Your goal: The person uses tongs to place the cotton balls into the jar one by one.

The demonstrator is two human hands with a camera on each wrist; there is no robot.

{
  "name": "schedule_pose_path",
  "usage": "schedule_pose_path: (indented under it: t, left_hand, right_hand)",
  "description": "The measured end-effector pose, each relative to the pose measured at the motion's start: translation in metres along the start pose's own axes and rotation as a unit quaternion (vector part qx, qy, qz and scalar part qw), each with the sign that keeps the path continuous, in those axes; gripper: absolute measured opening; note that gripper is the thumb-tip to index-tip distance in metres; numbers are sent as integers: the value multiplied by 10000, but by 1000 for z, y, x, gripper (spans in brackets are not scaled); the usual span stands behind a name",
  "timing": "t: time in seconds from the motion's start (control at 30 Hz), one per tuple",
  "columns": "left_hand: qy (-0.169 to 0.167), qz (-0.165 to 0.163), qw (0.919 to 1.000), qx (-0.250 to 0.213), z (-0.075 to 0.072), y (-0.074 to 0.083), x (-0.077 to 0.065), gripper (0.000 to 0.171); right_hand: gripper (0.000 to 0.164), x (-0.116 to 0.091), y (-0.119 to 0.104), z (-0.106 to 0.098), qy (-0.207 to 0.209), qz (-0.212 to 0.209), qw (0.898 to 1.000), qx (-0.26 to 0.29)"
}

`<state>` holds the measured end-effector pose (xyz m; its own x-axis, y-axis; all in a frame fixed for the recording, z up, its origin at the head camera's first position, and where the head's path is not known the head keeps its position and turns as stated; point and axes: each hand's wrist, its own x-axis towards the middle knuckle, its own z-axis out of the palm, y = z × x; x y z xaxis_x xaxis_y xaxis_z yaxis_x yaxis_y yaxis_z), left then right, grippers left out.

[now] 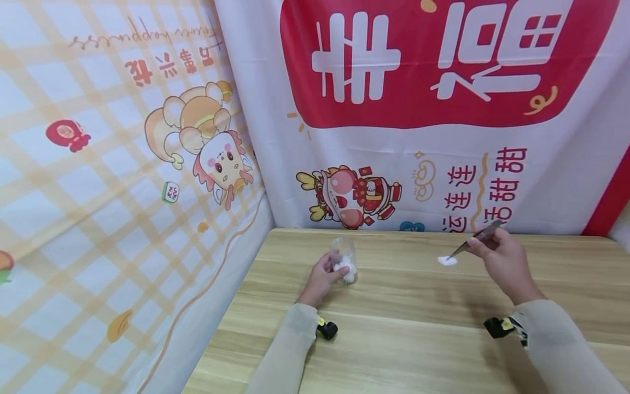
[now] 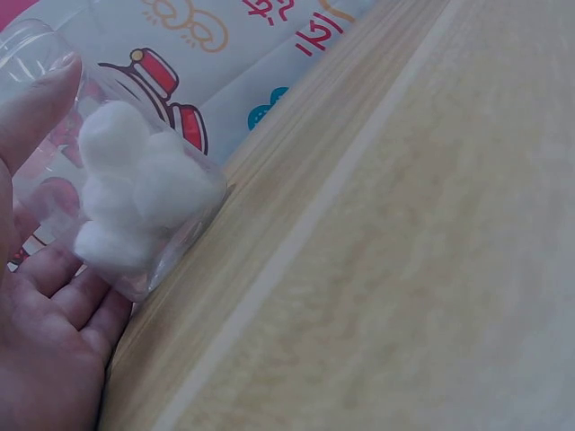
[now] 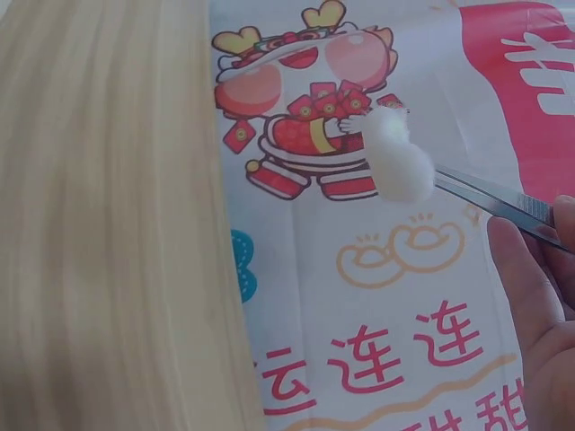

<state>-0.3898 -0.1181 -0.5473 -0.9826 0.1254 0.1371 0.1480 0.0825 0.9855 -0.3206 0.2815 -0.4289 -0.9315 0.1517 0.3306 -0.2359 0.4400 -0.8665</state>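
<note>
My left hand [image 1: 319,282] grips a clear plastic jar [image 1: 344,246] at the table's back left part. White cotton balls [image 2: 144,189] lie in the jar's lower part, and the jar leans a little in the left wrist view. Over on the right, my right hand [image 1: 509,267] pinches metal tweezers [image 1: 484,234], tips pointing down and leftward. A white cotton ball [image 3: 400,162] is caught at the tweezers' tips. In the right wrist view this cotton ball appears apart from the tabletop.
The wooden table [image 1: 374,350] ends at a white and red printed cloth [image 1: 266,93] behind. A checked cloth [image 1: 98,230] hangs along the left side. Small black cameras [image 1: 327,329] are strapped at both wrists.
</note>
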Motion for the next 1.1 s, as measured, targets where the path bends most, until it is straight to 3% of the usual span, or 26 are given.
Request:
schedule_pose_path:
  t: [0.4, 0.87, 1.1]
  left_hand:
    - [-144, 62, 9998, -96, -1, 4, -2, 71]
    - [-50, -56, 10000, -36, 1, 6, -3, 68]
    - [-60, -7, 10000, -74, 1, 5, -1, 69]
  right_hand:
    - [29, 14, -21, 20, 8, -188, 9995, 269]
    - [25, 23, -46, 49, -72, -440, 9934, 1057]
    - [28, 27, -61, 60, -60, -458, 9952, 866]
